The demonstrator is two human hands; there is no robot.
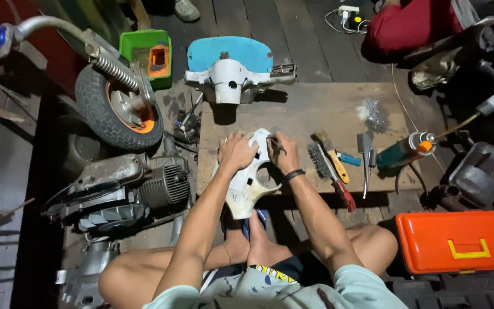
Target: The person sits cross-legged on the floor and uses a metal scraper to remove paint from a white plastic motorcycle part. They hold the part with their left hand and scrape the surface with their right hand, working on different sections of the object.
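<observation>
white panel point(246, 186) partly under hands, small tool blurred

A floor of dark wooden planks point(270, 23) is seen beyond the fingers, a worn wooden board point(315, 109) is laid beneath them, and harsh overhead light is cast.

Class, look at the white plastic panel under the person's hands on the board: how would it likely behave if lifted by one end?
The white panel looks like a thin moulded shell, so probably light for its size. Its large cut-outs suggest that it may flex or twist somewhat. Both the left hand and the right hand steady it, and its curved shape could rock on the wooden board.
</observation>
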